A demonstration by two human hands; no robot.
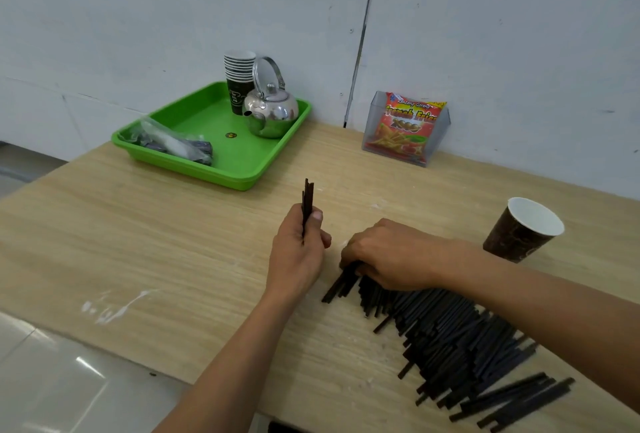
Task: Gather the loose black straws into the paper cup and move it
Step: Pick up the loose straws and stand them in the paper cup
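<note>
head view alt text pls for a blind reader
The left hand holds a small bundle of straws upright while the right hand grips more from the pile of black straws on a wooden table. A paper cup stands empty to the right; a green tray sits behind.

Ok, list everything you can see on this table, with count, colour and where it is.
loose straws: many, black, rowed front right
held straws: few, black, upright, centre
paper cup: one, brown, white inside, far right
tray: one, green, back left
cup stack: one, dark, white rims, in tray
kettle: one, silver, in tray
plastic bag: one, clear, in tray
snack packet: one, red-yellow, in clear holder, back right
table: one, light wood
left hand: grips held straws
right hand: fingers curled on loose straws
</note>
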